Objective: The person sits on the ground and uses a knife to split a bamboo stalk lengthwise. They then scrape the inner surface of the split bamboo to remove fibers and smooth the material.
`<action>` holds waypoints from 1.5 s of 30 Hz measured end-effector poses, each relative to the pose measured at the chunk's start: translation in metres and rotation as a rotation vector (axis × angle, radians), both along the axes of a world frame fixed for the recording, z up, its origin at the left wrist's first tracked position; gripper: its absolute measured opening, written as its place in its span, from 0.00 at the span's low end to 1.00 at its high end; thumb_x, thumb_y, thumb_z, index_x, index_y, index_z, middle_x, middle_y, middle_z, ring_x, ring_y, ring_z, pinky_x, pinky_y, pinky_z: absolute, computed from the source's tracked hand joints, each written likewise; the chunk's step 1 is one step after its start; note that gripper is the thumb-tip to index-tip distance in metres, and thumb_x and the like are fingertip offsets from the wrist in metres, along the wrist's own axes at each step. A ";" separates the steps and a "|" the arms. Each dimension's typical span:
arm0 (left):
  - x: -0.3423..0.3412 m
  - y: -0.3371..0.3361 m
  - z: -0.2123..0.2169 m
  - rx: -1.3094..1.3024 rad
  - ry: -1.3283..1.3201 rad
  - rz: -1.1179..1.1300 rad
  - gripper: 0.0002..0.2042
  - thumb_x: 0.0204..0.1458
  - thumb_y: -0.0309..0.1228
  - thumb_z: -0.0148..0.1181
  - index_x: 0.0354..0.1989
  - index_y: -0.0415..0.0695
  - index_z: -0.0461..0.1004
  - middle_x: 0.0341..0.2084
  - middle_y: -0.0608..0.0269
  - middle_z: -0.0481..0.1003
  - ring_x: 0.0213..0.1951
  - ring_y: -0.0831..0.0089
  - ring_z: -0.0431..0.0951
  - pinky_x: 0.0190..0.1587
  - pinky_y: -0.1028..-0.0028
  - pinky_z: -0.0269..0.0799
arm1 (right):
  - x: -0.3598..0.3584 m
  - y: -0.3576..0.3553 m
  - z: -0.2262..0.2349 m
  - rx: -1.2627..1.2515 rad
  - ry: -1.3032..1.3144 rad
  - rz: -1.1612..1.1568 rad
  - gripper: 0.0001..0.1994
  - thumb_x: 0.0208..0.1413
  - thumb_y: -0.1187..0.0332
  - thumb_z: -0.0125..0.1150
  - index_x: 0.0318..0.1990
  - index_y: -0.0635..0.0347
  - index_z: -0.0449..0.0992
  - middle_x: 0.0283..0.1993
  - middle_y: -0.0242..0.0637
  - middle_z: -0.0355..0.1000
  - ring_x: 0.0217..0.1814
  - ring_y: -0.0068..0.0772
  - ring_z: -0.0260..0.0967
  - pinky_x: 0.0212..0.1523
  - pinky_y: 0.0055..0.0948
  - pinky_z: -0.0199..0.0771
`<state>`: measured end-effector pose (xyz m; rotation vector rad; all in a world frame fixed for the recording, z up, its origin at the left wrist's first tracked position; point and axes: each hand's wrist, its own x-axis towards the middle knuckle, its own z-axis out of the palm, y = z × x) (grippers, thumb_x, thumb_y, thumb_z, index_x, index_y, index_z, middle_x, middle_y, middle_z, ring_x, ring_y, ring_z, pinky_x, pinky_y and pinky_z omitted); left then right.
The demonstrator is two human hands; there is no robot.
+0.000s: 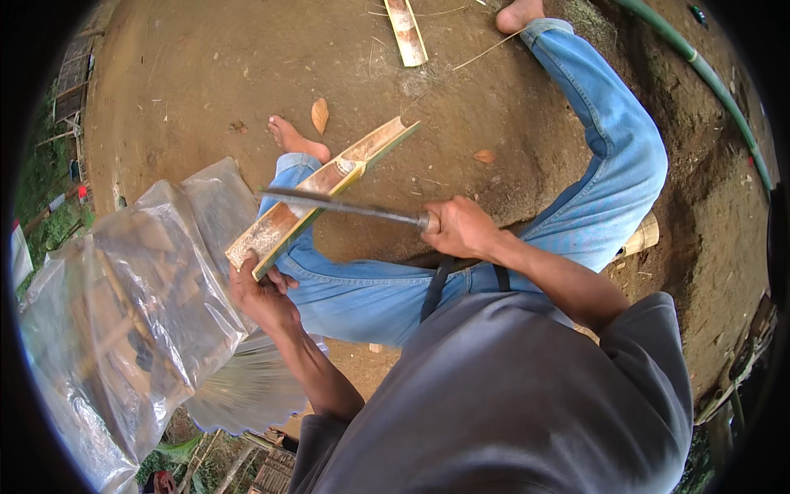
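A split length of bamboo slants up and away to the right, its hollow inner side facing up with a node wall partway along. My left hand grips its near end, thumb on top and fingers curled below. In my right hand is the handle of a machete, the fist wrapped round it. The long dark blade points left and lies across the bamboo's middle. Whether its edge touches the bamboo, I cannot tell.
Another split bamboo piece lies on the dirt ground ahead. Clear plastic sheeting covers things at my left. A green bamboo pole runs along the far right, beside an earth bank. A cut bamboo end shows by my right leg.
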<state>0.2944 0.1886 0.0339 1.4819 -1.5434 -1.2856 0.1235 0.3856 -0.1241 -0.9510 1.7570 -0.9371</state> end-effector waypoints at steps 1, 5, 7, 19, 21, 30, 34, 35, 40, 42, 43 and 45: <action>0.002 -0.001 -0.001 0.006 0.008 0.017 0.08 0.60 0.33 0.53 0.34 0.40 0.70 0.11 0.67 0.63 0.10 0.80 0.60 0.12 0.78 0.64 | 0.003 0.001 -0.007 0.054 -0.013 -0.021 0.11 0.52 0.63 0.57 0.32 0.63 0.78 0.29 0.59 0.75 0.33 0.61 0.76 0.40 0.51 0.76; 0.001 0.000 0.003 -0.005 0.014 0.032 0.07 0.59 0.31 0.52 0.33 0.40 0.70 0.11 0.67 0.63 0.10 0.80 0.59 0.12 0.77 0.64 | -0.011 -0.001 -0.029 0.238 -0.075 -0.078 0.11 0.51 0.64 0.58 0.33 0.63 0.78 0.29 0.59 0.76 0.32 0.60 0.76 0.40 0.51 0.76; 0.005 -0.002 -0.001 -0.002 0.030 0.066 0.07 0.59 0.30 0.52 0.34 0.39 0.70 0.10 0.66 0.63 0.10 0.80 0.59 0.12 0.77 0.64 | -0.010 0.003 -0.028 0.134 -0.031 -0.043 0.11 0.52 0.64 0.57 0.34 0.64 0.79 0.29 0.58 0.76 0.32 0.57 0.77 0.39 0.51 0.76; 0.020 -0.020 -0.002 0.059 0.032 0.040 0.09 0.58 0.32 0.55 0.35 0.38 0.71 0.12 0.66 0.64 0.12 0.79 0.61 0.14 0.77 0.65 | -0.014 0.005 -0.091 0.263 0.093 -0.122 0.14 0.55 0.60 0.55 0.35 0.63 0.80 0.31 0.59 0.76 0.35 0.61 0.76 0.42 0.53 0.75; 0.024 -0.024 -0.001 0.092 0.028 0.038 0.10 0.58 0.33 0.56 0.36 0.38 0.71 0.12 0.66 0.64 0.12 0.80 0.61 0.14 0.78 0.64 | -0.031 0.007 -0.107 0.380 0.075 -0.136 0.16 0.59 0.60 0.52 0.35 0.64 0.80 0.29 0.58 0.76 0.33 0.58 0.77 0.39 0.51 0.76; 0.018 -0.038 -0.015 0.097 -0.006 -0.060 0.08 0.60 0.31 0.56 0.40 0.38 0.72 0.13 0.68 0.64 0.12 0.81 0.60 0.15 0.78 0.64 | -0.012 -0.031 0.000 0.005 0.100 0.081 0.10 0.55 0.67 0.55 0.35 0.63 0.80 0.24 0.51 0.76 0.26 0.48 0.76 0.33 0.47 0.78; 0.013 -0.031 -0.016 0.077 -0.024 0.011 0.07 0.61 0.31 0.55 0.40 0.39 0.72 0.14 0.69 0.64 0.14 0.82 0.60 0.15 0.77 0.64 | -0.025 -0.038 -0.039 0.247 -0.055 -0.042 0.10 0.52 0.67 0.57 0.35 0.63 0.79 0.26 0.55 0.76 0.28 0.55 0.77 0.35 0.50 0.77; 0.014 -0.031 -0.016 0.075 -0.033 -0.002 0.07 0.61 0.31 0.55 0.40 0.39 0.72 0.15 0.69 0.64 0.14 0.82 0.61 0.15 0.77 0.64 | -0.031 -0.036 -0.044 0.252 -0.022 -0.031 0.10 0.52 0.67 0.57 0.35 0.63 0.79 0.26 0.56 0.76 0.29 0.56 0.77 0.35 0.50 0.77; 0.014 -0.031 -0.018 0.072 -0.020 0.034 0.08 0.61 0.31 0.55 0.41 0.38 0.72 0.15 0.70 0.64 0.15 0.83 0.62 0.15 0.78 0.64 | -0.025 -0.028 -0.030 0.158 0.046 0.066 0.11 0.52 0.65 0.56 0.35 0.64 0.79 0.29 0.58 0.76 0.32 0.58 0.77 0.38 0.50 0.77; 0.009 -0.030 -0.016 0.065 -0.037 0.024 0.08 0.61 0.31 0.54 0.41 0.38 0.72 0.14 0.70 0.64 0.14 0.83 0.62 0.15 0.79 0.64 | -0.031 -0.035 -0.041 0.202 0.028 0.018 0.11 0.52 0.65 0.56 0.35 0.63 0.79 0.29 0.57 0.76 0.33 0.59 0.77 0.39 0.50 0.77; 0.007 -0.029 -0.015 0.059 -0.045 0.019 0.08 0.61 0.31 0.54 0.41 0.38 0.72 0.14 0.70 0.64 0.14 0.83 0.62 0.15 0.79 0.63 | -0.037 -0.033 -0.052 0.242 0.010 0.005 0.11 0.51 0.65 0.56 0.35 0.63 0.79 0.29 0.57 0.76 0.32 0.59 0.77 0.39 0.50 0.77; 0.006 -0.027 -0.014 0.066 -0.051 0.024 0.08 0.61 0.32 0.54 0.39 0.40 0.72 0.14 0.69 0.63 0.14 0.82 0.60 0.16 0.78 0.61 | -0.048 -0.037 -0.053 0.320 -0.031 -0.018 0.11 0.51 0.65 0.57 0.35 0.63 0.80 0.29 0.57 0.76 0.32 0.59 0.77 0.39 0.50 0.77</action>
